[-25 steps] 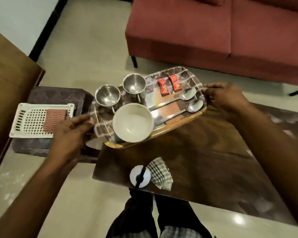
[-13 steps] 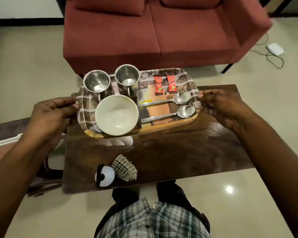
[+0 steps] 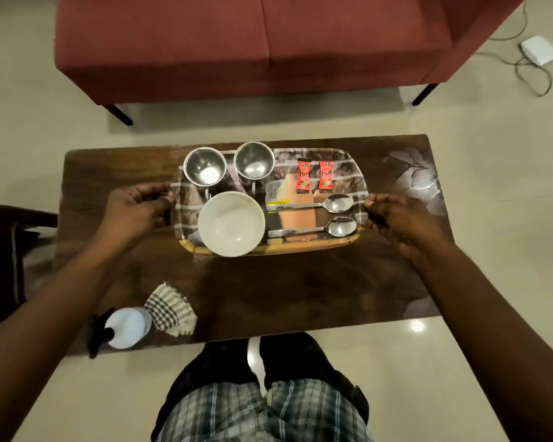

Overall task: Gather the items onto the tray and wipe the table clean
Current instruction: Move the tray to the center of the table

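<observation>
We log a rectangular brick-patterned tray (image 3: 348,161), gripped at its ends by our left hand (image 3: 138,207) and right hand (image 3: 396,218), over a dark wooden table (image 3: 284,291) before a red sofa (image 3: 253,43) on pale tile; contact with the table unclear.

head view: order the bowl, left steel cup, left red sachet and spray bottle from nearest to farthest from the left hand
1. Left steel cup, at the tray's far left corner, just beyond the left hand.
2. Bowl, on the tray's near left part.
3. Spray bottle, at the table's near left corner; close to the bowl in rank.
4. Left red sachet, on the tray's far right half.
</observation>
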Available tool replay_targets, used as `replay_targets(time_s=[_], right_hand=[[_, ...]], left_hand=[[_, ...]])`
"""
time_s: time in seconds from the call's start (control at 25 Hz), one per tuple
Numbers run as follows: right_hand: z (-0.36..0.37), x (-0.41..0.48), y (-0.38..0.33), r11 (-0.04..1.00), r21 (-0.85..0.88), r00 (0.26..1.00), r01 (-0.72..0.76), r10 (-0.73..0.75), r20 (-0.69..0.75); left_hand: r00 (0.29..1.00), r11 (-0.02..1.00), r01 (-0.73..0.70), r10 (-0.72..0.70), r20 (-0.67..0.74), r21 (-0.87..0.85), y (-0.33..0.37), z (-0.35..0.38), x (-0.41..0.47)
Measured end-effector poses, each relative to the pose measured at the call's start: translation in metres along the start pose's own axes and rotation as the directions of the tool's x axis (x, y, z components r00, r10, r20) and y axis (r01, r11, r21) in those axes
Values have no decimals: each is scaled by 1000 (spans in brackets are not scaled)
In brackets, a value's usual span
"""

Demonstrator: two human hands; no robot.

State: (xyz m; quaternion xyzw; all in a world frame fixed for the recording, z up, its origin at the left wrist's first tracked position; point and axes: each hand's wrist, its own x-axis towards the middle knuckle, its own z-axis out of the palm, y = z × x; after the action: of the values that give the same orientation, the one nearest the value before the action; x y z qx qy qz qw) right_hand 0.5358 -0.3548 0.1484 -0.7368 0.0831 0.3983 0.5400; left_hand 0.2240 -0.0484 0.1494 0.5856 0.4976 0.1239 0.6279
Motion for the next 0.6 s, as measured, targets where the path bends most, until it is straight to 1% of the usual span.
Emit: replay_targets(time_s=[0.12,0.24,0.48,0.6], right_hand=[[-5,45,28,997,-40,998,-63,62,-26],[-2,85,55,989,-60,990,-135,132,-54],[6,162,100,978,-117,980,-174,160,-119],[7,194,122,968,-144,974,-206,189,-124]], left_hand=[[999,998,46,-45,-13,33,-27,25,32],[992,990,126,-125,-34,61,-62,43,67],[972,969,234,-231,-46,77,-122,73,126],[967,961,253,-249,-49,110,-146,86,151]])
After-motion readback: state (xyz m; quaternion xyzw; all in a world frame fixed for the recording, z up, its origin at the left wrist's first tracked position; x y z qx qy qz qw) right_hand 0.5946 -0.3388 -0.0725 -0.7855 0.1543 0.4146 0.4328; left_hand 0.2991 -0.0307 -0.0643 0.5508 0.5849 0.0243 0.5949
